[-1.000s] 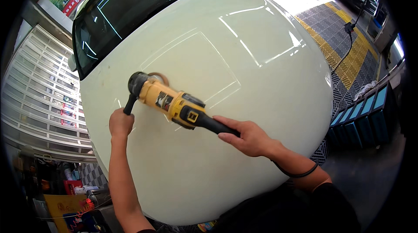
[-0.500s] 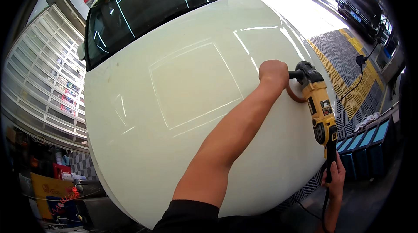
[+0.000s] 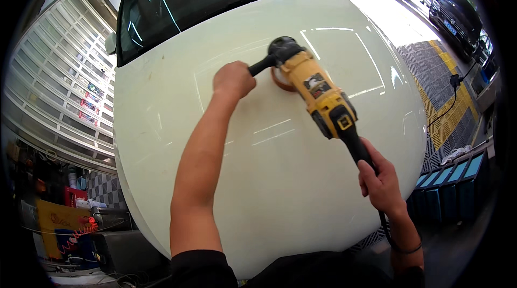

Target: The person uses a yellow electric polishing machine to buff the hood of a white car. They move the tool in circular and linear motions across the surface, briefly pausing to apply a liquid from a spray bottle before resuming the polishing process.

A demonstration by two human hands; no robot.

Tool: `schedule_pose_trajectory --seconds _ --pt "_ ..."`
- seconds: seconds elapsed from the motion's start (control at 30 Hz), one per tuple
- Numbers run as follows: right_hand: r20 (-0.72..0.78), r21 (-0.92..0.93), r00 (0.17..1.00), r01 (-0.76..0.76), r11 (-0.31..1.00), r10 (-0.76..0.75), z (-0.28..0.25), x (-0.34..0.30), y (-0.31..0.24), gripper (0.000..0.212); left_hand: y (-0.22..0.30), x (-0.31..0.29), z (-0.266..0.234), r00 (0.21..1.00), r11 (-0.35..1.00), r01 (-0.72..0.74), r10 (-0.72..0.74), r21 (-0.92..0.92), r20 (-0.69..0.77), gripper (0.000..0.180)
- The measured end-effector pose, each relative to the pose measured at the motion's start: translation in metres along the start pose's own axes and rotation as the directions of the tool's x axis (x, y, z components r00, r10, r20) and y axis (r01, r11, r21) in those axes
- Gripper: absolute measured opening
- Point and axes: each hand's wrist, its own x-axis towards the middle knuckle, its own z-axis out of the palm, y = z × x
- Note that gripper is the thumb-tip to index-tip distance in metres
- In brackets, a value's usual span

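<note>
A yellow and black rotary car polisher (image 3: 314,84) lies across the middle of a pale car hood (image 3: 258,191). Its round brownish pad (image 3: 281,81) meets the hood surface, partly hidden under the tool head. My left hand (image 3: 233,79) is wrapped round the black side handle. Further right and nearer to me, my right hand (image 3: 381,181) grips the black rear handle. From that end a black cord (image 3: 385,229) runs down beside my right wrist.
Beyond the hood is the dark windshield (image 3: 210,2). Blue-black bins (image 3: 447,185) stand at the right, near grey and yellow floor grating (image 3: 447,99) with a cable. A black car (image 3: 456,21) is parked far right. White shutters (image 3: 59,78) and a red coiled hose (image 3: 81,234) are at left.
Both hands have carried the polisher from the hood's right edge leftward to its middle. The right hand has come up over the hood, and the view has shifted slightly.
</note>
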Motion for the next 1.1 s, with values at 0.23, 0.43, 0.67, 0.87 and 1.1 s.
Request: schedule_pose_trajectory --seconds 0.23,0.43,0.67,0.87,1.1 --pt "0.376 -0.222 0.907 0.285 0.932 -0.188 0.133 0.029 0.0 0.061 -0.231 -0.14 -0.018 0.919 0.923 0.378 -0.367 0.067 -0.142 0.025" --pt "0.572 -0.246 0.801 0.374 0.894 -0.178 0.175 0.067 0.005 0.059 -0.293 -0.213 -0.026 0.826 0.836 0.546 -0.524 0.061 -0.208 0.027" --pt "0.363 -0.203 0.921 0.226 0.953 -0.142 0.05 0.055 0.007 0.059 -0.15 -0.112 -0.01 0.937 0.937 0.333 -0.317 0.105 -0.144 0.026" --pt "-0.061 0.108 0.995 -0.068 0.992 0.075 -0.073 -0.025 0.076 0.059 0.098 -0.024 0.02 1.0 0.994 -0.027 0.025 0.11 0.017 0.022" --pt "-0.457 0.171 0.876 -0.086 0.981 0.156 -0.153 -0.172 0.157 0.065 0.319 -0.055 0.084 0.886 0.897 -0.433 0.442 -0.089 0.139 0.016"
